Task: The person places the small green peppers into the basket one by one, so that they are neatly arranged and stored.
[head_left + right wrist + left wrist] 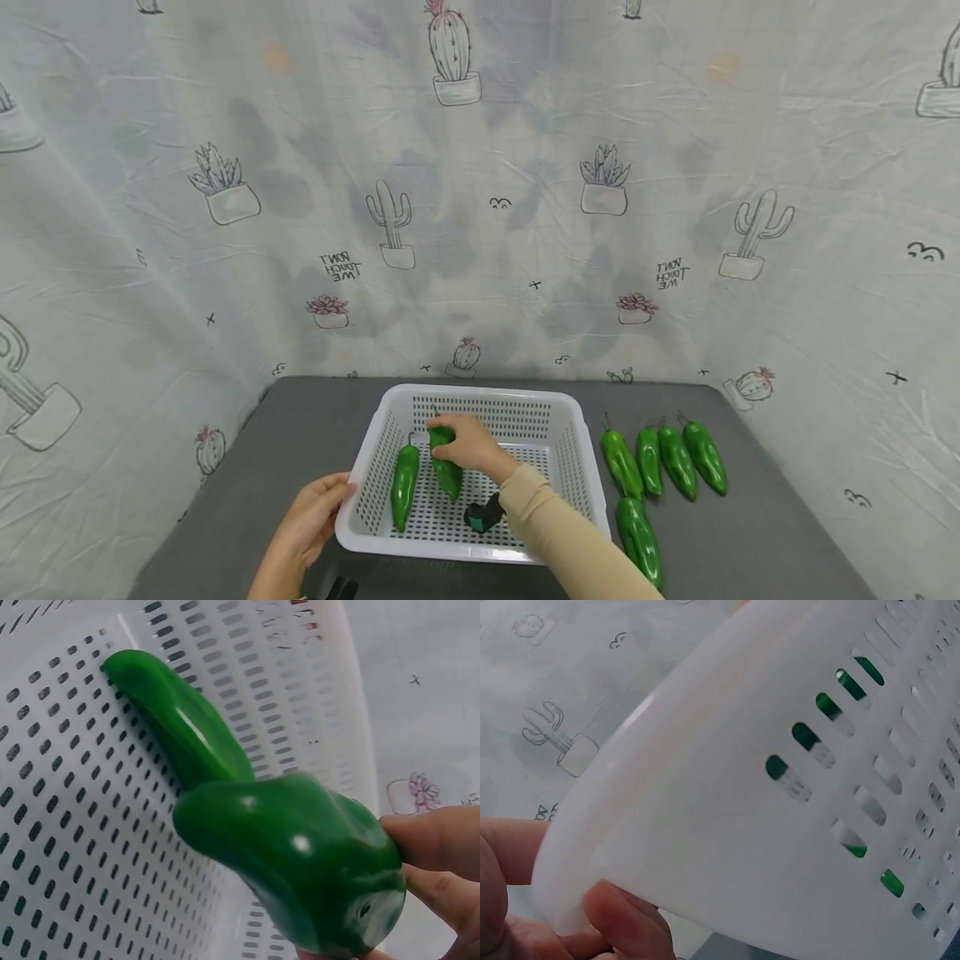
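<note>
Two things are being gripped: the left hand (309, 512) pinches the rim of a white slotted plastic basket (435, 547) near nine o'clock, thumb and fingers on either side of the edge, while the right hand (471, 444) holds a glossy green chili pepper (447, 479) near its stem end, thumb and fingers set narrowly about it. That pepper is within the basket's outline, toward ten o'clock from the middle, its tip pointing to about six; whether it touches the basket floor I cannot tell.

A black device with a teal patch (482, 514) sits by the right wrist, and a cream sleeve (577, 542) comes in from five o'clock. A second green chili pepper (405, 487) lies inside the basket at nine o'clock, just beside the held one, its stem toward twelve.

Outside, at three o'clock, four more chili peppers (677, 461) lie in a row on the dark grey counter (315, 408), stems toward twelve; the one closest to the basket is a lighter green. Another chili pepper (639, 542) lies at four o'clock, its upper end right by that lighter one's tip. Beyond the counter, at twelve, hangs a pale sheet (510, 275) printed with potted cacti.
</note>
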Demonstrator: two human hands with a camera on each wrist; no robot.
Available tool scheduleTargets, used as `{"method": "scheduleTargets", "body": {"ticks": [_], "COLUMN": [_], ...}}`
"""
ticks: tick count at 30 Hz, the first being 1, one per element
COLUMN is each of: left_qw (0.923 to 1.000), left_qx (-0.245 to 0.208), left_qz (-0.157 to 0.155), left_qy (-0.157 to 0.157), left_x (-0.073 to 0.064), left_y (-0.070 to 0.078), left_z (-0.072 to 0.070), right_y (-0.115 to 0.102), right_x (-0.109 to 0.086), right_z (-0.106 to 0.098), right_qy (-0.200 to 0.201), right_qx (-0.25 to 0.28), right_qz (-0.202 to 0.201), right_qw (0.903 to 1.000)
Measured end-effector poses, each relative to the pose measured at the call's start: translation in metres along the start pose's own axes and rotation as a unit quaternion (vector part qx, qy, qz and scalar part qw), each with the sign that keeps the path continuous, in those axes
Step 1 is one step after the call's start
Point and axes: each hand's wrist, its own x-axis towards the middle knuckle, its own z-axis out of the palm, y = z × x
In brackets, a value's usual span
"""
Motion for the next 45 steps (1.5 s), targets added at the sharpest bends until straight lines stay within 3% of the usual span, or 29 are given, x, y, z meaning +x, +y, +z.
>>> {"method": "scheduleTargets", "body": {"ticks": [15,29,45], "left_qw": [0.9999,0.9999,0.9998], "left_qx": [-0.001,0.003,0.004], "left_qz": [0.005,0.0,0.002], "left_qy": [-0.016,-0.01,-0.019], "left_x": [-0.001,0.0,-0.002], "left_y": [0.002,0.002,0.004], "left_z": [0.0,0.001,-0.002], "right_y": [0.004,0.005,0.001], "right_x": [0.008,0.012,0.015], "right_z": [0.016,0.027,0.034], "right_qy": [-0.02,-0.05,-0.087], "right_qx": [-0.035,-0.081,-0.127], "right_qz": [0.058,0.069,0.056], "right_qw": [0.9975,0.993,0.9865]}}
